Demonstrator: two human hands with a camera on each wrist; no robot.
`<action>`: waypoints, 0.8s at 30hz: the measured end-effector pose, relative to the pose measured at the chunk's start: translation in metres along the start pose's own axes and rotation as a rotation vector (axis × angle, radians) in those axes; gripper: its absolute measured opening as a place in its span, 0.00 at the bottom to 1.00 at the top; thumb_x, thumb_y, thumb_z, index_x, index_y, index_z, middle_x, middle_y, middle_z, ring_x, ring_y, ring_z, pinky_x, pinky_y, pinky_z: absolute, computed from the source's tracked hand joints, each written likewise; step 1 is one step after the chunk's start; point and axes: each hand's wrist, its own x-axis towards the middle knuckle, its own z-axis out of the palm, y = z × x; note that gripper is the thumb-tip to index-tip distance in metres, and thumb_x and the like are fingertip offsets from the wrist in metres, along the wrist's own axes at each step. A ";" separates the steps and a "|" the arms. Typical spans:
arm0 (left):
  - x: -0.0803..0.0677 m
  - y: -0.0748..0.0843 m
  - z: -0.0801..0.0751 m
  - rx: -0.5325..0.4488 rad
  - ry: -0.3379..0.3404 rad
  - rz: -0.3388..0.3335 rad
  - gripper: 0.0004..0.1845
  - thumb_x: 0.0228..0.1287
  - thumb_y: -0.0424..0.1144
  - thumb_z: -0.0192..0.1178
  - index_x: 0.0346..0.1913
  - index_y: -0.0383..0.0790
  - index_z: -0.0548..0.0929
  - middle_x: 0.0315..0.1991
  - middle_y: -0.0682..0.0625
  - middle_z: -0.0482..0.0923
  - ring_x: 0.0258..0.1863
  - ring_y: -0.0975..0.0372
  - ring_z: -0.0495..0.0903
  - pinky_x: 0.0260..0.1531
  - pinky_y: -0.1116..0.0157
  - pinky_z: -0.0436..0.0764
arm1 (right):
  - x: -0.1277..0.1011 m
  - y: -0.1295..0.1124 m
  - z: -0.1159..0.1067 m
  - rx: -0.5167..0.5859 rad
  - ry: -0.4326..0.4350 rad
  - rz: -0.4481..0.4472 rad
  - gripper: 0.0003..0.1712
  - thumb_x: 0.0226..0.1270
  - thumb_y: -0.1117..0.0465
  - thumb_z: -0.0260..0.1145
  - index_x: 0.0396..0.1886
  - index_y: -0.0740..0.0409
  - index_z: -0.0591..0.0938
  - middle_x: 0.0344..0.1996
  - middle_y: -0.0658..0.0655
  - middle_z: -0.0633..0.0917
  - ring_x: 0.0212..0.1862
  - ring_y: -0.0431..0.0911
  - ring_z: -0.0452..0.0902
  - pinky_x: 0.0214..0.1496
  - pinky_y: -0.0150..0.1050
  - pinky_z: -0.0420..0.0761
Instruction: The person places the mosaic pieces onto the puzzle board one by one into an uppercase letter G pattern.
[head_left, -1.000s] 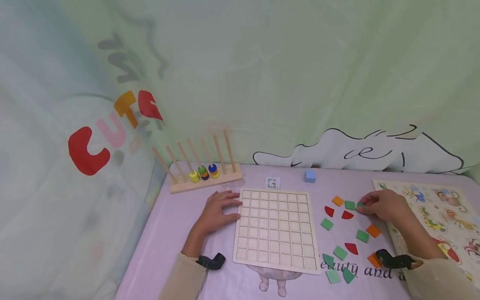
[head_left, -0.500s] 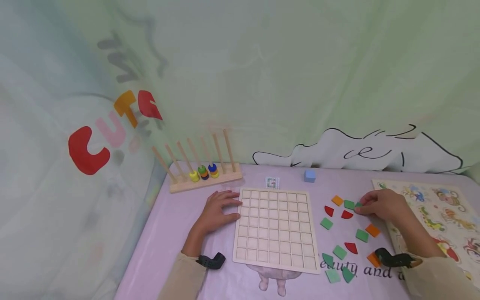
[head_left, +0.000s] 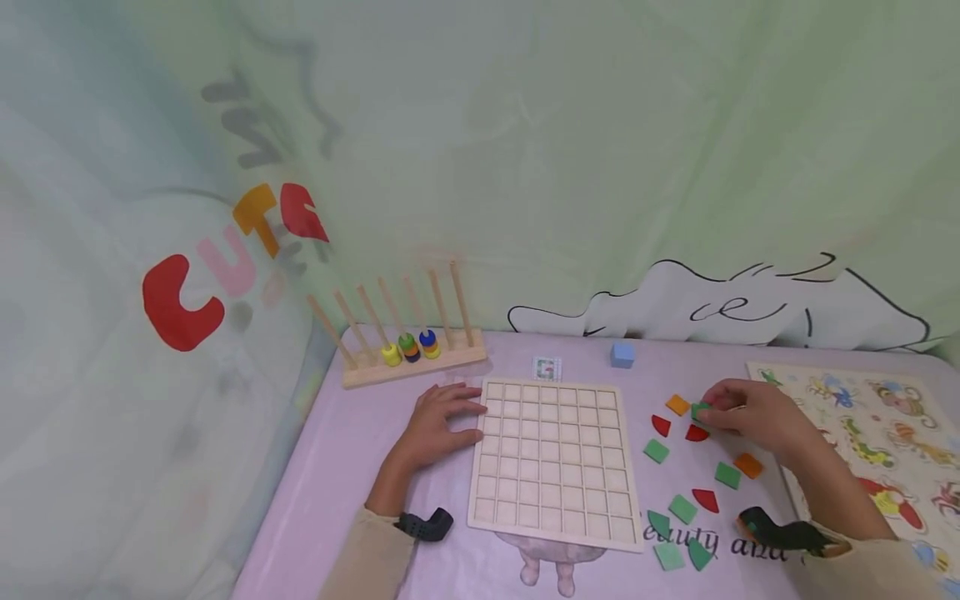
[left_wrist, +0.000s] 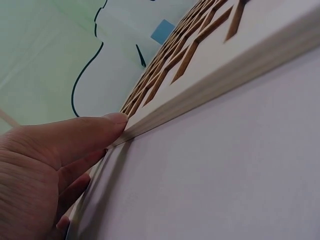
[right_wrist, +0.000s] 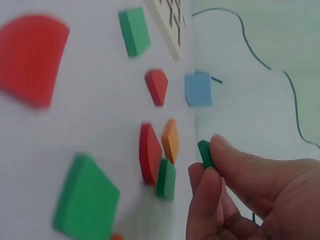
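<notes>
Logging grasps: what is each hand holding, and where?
Right hand pinches a small green piece by its edges. Left hand only rests against the grid board.

I'm looking at a child's play corner: a cartoon curtain (head_left: 525, 167) with bright letters, a lilac table (head_left: 352, 442), a peg rack (head_left: 408, 350) at 11 o'clock, an animal puzzle (head_left: 885, 425) at 3 o'clock.

You have the grid board (head_left: 553, 458) near the middle of the table (head_left: 352, 467), toward its near edge. Your left hand (head_left: 435, 425) rests against the board's left edge. Behind that hand, toward the far-left corner, stands the peg rack (head_left: 408, 350). A card (head_left: 546, 367) and a cube (head_left: 622, 355) lie behind the board. Right of the board lie the scattered tiles (head_left: 682, 507); your right hand (head_left: 753, 414) is above their far end, pinching one tile (head_left: 701, 411). The animal puzzle (head_left: 885, 425) lies along the right edge.
</notes>
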 end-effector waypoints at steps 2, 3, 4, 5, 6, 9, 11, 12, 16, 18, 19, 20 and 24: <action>0.000 0.000 0.000 -0.009 0.007 0.012 0.19 0.59 0.47 0.74 0.54 0.50 0.89 0.68 0.54 0.78 0.76 0.53 0.66 0.79 0.42 0.49 | 0.000 -0.006 0.006 0.050 -0.017 -0.004 0.25 0.67 0.48 0.72 0.53 0.62 0.81 0.40 0.58 0.84 0.41 0.50 0.76 0.35 0.37 0.79; 0.000 0.000 0.001 -0.010 0.010 0.017 0.19 0.59 0.47 0.74 0.53 0.50 0.89 0.68 0.53 0.78 0.76 0.52 0.66 0.78 0.42 0.49 | 0.000 -0.008 0.010 0.075 -0.024 -0.002 0.26 0.67 0.48 0.71 0.54 0.62 0.80 0.39 0.57 0.85 0.40 0.49 0.77 0.36 0.36 0.80; 0.000 -0.001 0.001 -0.012 0.013 0.022 0.19 0.59 0.47 0.74 0.53 0.50 0.89 0.68 0.53 0.78 0.75 0.52 0.66 0.78 0.42 0.49 | 0.000 -0.011 0.014 0.104 -0.030 0.001 0.26 0.67 0.48 0.71 0.54 0.62 0.80 0.38 0.56 0.85 0.39 0.49 0.77 0.36 0.36 0.80; 0.001 -0.001 0.002 -0.009 0.016 0.025 0.19 0.59 0.47 0.74 0.53 0.50 0.89 0.68 0.53 0.78 0.75 0.52 0.66 0.78 0.42 0.49 | 0.001 -0.013 0.017 0.130 -0.037 0.000 0.26 0.68 0.48 0.71 0.55 0.63 0.80 0.37 0.55 0.86 0.39 0.48 0.78 0.36 0.36 0.80; 0.001 -0.002 0.003 -0.006 0.018 0.026 0.19 0.59 0.47 0.74 0.53 0.50 0.89 0.68 0.54 0.78 0.75 0.53 0.67 0.78 0.42 0.49 | 0.002 -0.016 0.021 0.158 -0.043 0.000 0.26 0.68 0.49 0.71 0.55 0.63 0.80 0.36 0.55 0.86 0.38 0.48 0.79 0.37 0.35 0.81; 0.002 -0.003 0.004 0.007 0.019 0.019 0.19 0.59 0.48 0.74 0.54 0.52 0.89 0.68 0.55 0.78 0.75 0.54 0.66 0.79 0.43 0.50 | 0.005 -0.026 0.032 0.226 -0.055 0.001 0.26 0.68 0.51 0.71 0.56 0.64 0.80 0.35 0.54 0.86 0.37 0.46 0.81 0.38 0.35 0.82; 0.002 -0.003 0.004 0.009 0.022 0.016 0.19 0.59 0.48 0.74 0.53 0.52 0.89 0.68 0.55 0.78 0.75 0.54 0.66 0.79 0.43 0.50 | 0.006 -0.034 0.039 0.247 -0.057 -0.005 0.25 0.68 0.52 0.72 0.56 0.65 0.80 0.35 0.54 0.86 0.36 0.46 0.81 0.38 0.34 0.82; 0.001 -0.003 0.004 0.007 0.024 0.015 0.19 0.59 0.48 0.74 0.53 0.52 0.89 0.68 0.55 0.78 0.75 0.53 0.66 0.78 0.43 0.50 | 0.007 -0.038 0.043 0.256 -0.057 -0.012 0.25 0.67 0.53 0.72 0.55 0.65 0.80 0.35 0.54 0.86 0.36 0.46 0.81 0.37 0.34 0.82; 0.000 -0.002 0.003 0.002 0.027 0.013 0.18 0.58 0.47 0.74 0.52 0.51 0.89 0.67 0.54 0.78 0.75 0.52 0.67 0.78 0.41 0.50 | 0.011 -0.054 0.055 0.265 -0.066 -0.045 0.23 0.67 0.55 0.73 0.54 0.64 0.82 0.36 0.54 0.85 0.36 0.46 0.78 0.36 0.35 0.80; -0.001 -0.002 0.003 0.004 0.025 0.010 0.18 0.59 0.47 0.74 0.53 0.51 0.89 0.67 0.54 0.78 0.75 0.52 0.67 0.78 0.42 0.50 | 0.014 -0.061 0.061 0.274 -0.074 -0.062 0.22 0.67 0.55 0.73 0.54 0.64 0.83 0.36 0.54 0.85 0.37 0.46 0.78 0.37 0.35 0.80; -0.001 -0.002 0.003 0.004 0.024 0.010 0.18 0.59 0.48 0.74 0.53 0.51 0.89 0.67 0.54 0.78 0.75 0.52 0.67 0.78 0.42 0.50 | 0.016 -0.065 0.064 0.278 -0.078 -0.068 0.21 0.66 0.55 0.73 0.53 0.63 0.83 0.36 0.54 0.86 0.38 0.45 0.78 0.37 0.35 0.80; -0.001 -0.001 0.003 0.005 0.024 0.011 0.18 0.59 0.48 0.74 0.53 0.51 0.89 0.67 0.54 0.78 0.75 0.52 0.67 0.78 0.42 0.50 | 0.018 -0.068 0.068 0.285 -0.085 -0.072 0.21 0.66 0.56 0.73 0.53 0.63 0.84 0.36 0.53 0.86 0.38 0.45 0.79 0.37 0.35 0.81; 0.000 -0.001 0.002 0.001 0.030 0.016 0.18 0.59 0.47 0.74 0.52 0.50 0.89 0.67 0.54 0.79 0.75 0.52 0.67 0.78 0.42 0.50 | 0.026 -0.083 0.079 0.343 -0.116 -0.068 0.19 0.65 0.56 0.74 0.51 0.63 0.84 0.34 0.53 0.86 0.36 0.44 0.82 0.38 0.34 0.83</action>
